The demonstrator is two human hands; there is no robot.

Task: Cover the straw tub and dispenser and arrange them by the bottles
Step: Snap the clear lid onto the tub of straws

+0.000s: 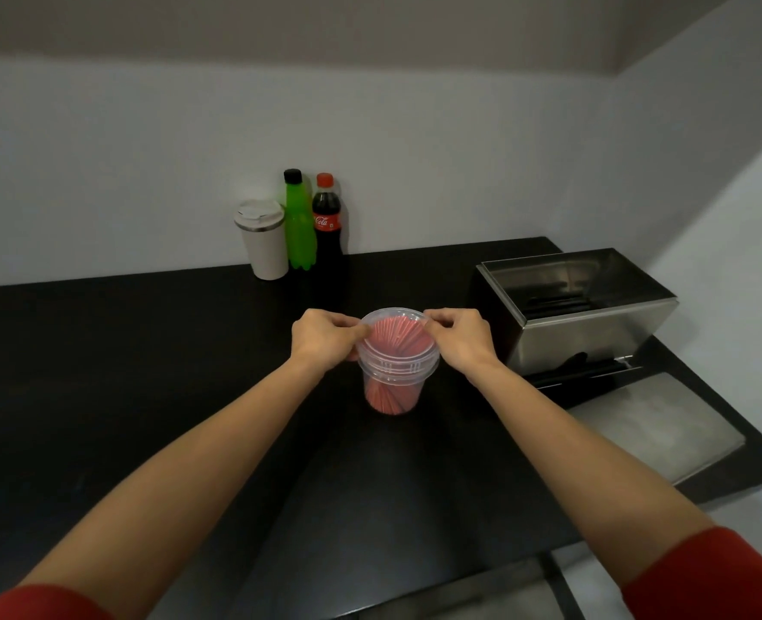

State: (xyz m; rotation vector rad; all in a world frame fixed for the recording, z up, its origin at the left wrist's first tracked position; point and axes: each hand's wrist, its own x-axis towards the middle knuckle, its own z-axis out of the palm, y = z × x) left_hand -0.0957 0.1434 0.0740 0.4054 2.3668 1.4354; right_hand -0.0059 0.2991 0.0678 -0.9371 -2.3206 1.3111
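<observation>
Black countertop [146, 373] fills the scene below pale walls. At its centre the clear straw tub [395, 387] stands upright, long axis vertical, red straws inside. Left hand [325, 340] and right hand [457, 335] pinch the clear lid [398, 326] at nine and three o'clock. At three o'clock the steel dispenser [585, 315] stands open, contents dim. Bottles [314, 226] wait at twelve.
</observation>
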